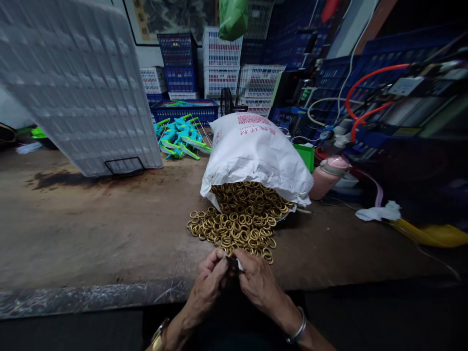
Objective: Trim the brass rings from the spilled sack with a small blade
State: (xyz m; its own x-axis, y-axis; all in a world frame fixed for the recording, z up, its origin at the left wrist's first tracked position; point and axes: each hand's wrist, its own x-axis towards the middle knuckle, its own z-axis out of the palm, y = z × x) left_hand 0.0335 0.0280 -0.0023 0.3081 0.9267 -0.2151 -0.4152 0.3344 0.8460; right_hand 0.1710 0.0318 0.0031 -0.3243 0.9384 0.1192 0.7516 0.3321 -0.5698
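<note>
My left hand (211,275) and my right hand (259,280) meet at the table's front edge, fingers closed. Pinched between them is a small dark piece (231,263), too small and dim to name. A bit of white (240,265) shows by my right fingers; I cannot tell what it is. Just beyond my fingertips lies a heap of brass-coloured rings (237,229). The rings spill from the mouth of a white woven sack (256,151) lying on its side, with red print on top.
A tall whitish ribbed plastic panel (84,87) stands at the left on the wooden table (109,234). Turquoise and green plastic parts (181,136) lie behind. Stacked crates (221,63) line the back. At the right are a pink bottle (330,175), red hoses (353,92) and a yellow bag (431,233).
</note>
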